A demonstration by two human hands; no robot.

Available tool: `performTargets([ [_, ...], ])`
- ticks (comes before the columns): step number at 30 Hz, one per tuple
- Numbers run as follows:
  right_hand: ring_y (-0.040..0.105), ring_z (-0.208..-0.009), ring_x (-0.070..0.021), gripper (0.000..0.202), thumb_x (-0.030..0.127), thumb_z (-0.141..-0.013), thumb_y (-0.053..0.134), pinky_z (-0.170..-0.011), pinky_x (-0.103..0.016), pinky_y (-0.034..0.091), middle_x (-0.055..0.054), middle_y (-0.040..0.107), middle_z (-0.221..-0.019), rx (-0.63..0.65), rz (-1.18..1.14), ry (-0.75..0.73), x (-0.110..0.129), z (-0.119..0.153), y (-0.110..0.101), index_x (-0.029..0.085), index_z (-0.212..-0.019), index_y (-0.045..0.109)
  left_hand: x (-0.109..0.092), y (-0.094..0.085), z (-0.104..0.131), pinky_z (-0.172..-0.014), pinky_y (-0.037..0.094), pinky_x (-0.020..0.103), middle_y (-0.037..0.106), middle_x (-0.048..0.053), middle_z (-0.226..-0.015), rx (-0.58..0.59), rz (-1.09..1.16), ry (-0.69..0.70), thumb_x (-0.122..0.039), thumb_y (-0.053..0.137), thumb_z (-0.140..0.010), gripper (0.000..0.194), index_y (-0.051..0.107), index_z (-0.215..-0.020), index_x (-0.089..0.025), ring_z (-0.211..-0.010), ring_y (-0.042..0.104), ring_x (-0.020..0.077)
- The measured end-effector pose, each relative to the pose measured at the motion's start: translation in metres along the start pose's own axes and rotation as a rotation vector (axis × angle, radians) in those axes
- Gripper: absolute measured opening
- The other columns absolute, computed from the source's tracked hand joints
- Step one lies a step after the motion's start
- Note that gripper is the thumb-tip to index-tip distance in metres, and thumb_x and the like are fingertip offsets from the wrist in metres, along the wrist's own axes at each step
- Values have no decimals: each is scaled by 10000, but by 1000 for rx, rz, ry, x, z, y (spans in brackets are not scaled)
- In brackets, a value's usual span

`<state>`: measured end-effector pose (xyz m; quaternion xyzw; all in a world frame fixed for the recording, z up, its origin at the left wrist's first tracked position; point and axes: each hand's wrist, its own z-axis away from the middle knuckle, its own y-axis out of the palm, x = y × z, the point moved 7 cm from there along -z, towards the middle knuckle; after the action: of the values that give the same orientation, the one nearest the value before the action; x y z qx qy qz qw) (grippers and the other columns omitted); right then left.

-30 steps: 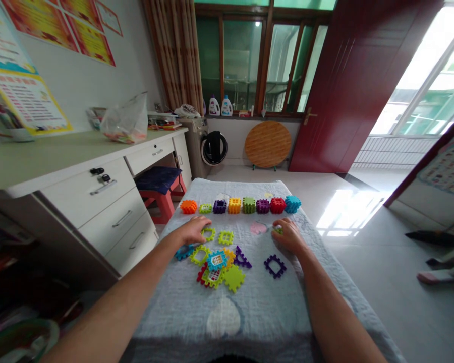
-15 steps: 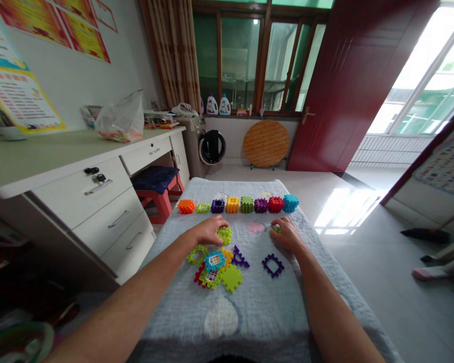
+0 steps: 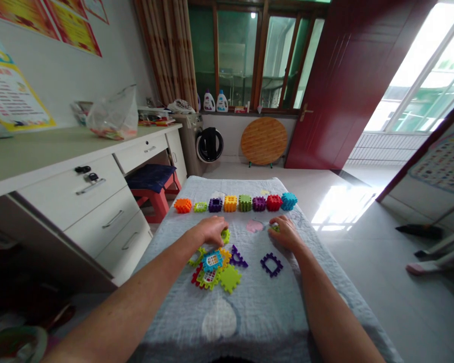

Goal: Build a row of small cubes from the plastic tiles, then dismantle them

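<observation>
Tiles, toothed at the edge, on a cloth-covered worktop [image 3: 261, 312]. Left green tile [image 3: 226, 235] at the fingertips of the left hand [image 3: 213, 230], mostly hidden; right green tile [image 3: 275, 228] under the fingers of the right hand [image 3: 285, 233], well apart from the first.

Handling, by judgement: very light, stiff plastic, hardly fragile; perhaps a little slick on the flat faces. Best taken by two opposite toothed edges, thumb against fingers, or by the rim of the opening on cut-out ones. Thin, so likely awkward to lift from soft cloth without tipping one edge.

Hands: both low, part-closed, fingers bent downward. Touching the tiles, by the look of it; firm pinch or light rest, cannot tell for either.

Nearest the left hand, an overlapping pile with a blue tile [image 3: 213, 260] on top; purple frame [image 3: 271, 264] flat, nearer the body than the right hand.
</observation>
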<state>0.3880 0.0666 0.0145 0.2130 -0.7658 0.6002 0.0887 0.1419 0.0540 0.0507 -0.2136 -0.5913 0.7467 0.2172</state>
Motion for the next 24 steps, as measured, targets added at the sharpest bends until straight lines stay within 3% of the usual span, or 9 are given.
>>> performTargets([
  [9,532,-966,-212,249,261,-769,586,-864,-313,375,-73,599,-1034,30,0,-3,0,-1,1,199,-995,671,0,0,-1,-723,472,317,673,92,-953,-6,-45,-10,-308,675,-569,303,680,-847,-186,-898,614,269],
  [13,535,-970,-215,242,261,-777,575,-875,-321,377,-75,596,-1039,37,-12,-8,-1,-1,2,198,-990,668,7,0,6,-773,473,317,669,83,-970,-86,3,11,-343,685,-571,378,667,-913,-183,-912,609,261],
  [16,536,-972,-218,238,264,-775,578,-887,-328,377,-78,596,-1037,38,-24,-3,-2,-1,3,197,-985,667,31,-8,20,-830,463,314,658,79,-999,-189,45,-17,-361,681,-596,429,653,-981,-175,-926,604,245],
  [19,537,-963,-217,234,268,-772,578,-889,-331,379,-71,597,-1033,26,-33,-10,-2,-1,2,204,-980,666,70,-22,33,-848,457,303,647,80,-1018,-257,44,-125,-364,665,-630,419,647,-1000,-169,-946,601,233],
  [24,542,-947,-212,226,266,-778,559,-887,-333,385,-70,599,-1002,8,-54,-33,-1,0,1,199,-965,667,122,-44,24,-848,461,328,639,85,-1098,-232,-120,-305,-393,640,-650,450,643,-1051,-188,-1024,587,257],
])
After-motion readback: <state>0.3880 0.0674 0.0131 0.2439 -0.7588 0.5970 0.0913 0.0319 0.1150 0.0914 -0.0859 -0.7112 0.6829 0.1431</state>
